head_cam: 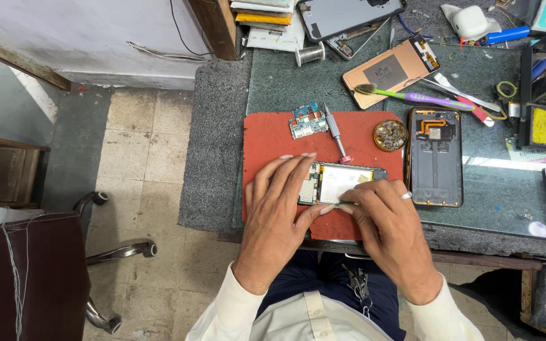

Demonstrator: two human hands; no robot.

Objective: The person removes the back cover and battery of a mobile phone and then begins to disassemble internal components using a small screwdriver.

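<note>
Head view, looking straight down at the desk: an opened phone lies lengthwise on a red mat, its back off so the battery and boards show. The left hand rests flat over the phone's left end, fingers spread and pressing down, apparently to pin the body against the mat so it cannot slide. That grip is loose and open, holding nothing. The right hand comes in from the lower edge, thumb and fingertips pinched at the phone's near rim; whether they close on a small tool or only on the frame I cannot tell.

A grey screwdriver and a removed circuit board lie on the mat just above the phone, kept within easy reach. A round tin of small parts sits at the mat's right edge, and beside it a separate phone back frame lies face up. A toothbrush lies farther back.
</note>
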